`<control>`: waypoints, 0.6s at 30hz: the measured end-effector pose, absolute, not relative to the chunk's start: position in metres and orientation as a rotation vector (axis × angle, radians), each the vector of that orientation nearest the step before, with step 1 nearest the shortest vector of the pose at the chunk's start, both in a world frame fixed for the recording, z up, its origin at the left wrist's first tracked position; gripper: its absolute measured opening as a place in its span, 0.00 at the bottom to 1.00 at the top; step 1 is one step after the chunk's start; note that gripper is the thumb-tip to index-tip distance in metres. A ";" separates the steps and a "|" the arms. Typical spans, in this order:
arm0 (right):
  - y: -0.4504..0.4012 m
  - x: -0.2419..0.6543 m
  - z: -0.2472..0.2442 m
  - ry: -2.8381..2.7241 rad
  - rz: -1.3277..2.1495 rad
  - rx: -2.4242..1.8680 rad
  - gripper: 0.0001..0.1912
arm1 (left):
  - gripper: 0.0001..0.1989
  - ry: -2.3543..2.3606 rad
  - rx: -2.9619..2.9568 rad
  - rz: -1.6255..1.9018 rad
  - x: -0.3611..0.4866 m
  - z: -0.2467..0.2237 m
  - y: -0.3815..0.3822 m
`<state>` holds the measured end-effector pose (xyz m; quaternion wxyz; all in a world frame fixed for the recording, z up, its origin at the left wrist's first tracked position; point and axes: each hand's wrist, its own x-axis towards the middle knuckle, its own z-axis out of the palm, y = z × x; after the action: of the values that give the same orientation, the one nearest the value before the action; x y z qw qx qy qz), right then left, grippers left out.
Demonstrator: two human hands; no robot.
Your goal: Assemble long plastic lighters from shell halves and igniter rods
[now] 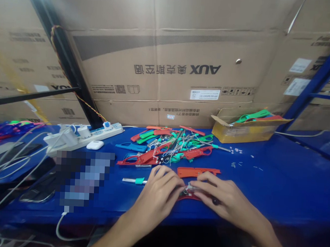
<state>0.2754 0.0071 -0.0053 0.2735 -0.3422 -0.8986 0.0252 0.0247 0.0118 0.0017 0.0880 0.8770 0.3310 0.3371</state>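
1. Cardboard panels [116, 45] back a blue table [262, 197]; lighter parts [180, 146] lie piled near its rear.
2. Red lighter casing half [190, 198]: at the near edge, between both hands, small white and metallic fittings within.
3. Left hand [162, 187]: fingertips gathered at the casing's left end; exact grip hidden, cannot tell.
4. Right hand [223, 193]: thumb and fingers pinch a greyish piece [196, 189]; dark rounded end [215, 201] shows below the fingers.
5. Technique (judgement): brace the casing flat on the table, seat fittings by light fingertip pressure, keep thin wires off the rim.
6. Orange casing half [190, 172] lies just beyond; best left undisturbed.
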 end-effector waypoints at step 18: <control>0.007 0.278 -0.007 -2.449 0.079 -0.948 0.14 | 0.06 0.936 2.633 0.958 0.024 0.003 0.011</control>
<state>0.2782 0.0069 -0.0075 0.2542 -0.3488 -0.9016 0.0290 0.0243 0.0109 0.0026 0.0936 0.8873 0.3156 0.3229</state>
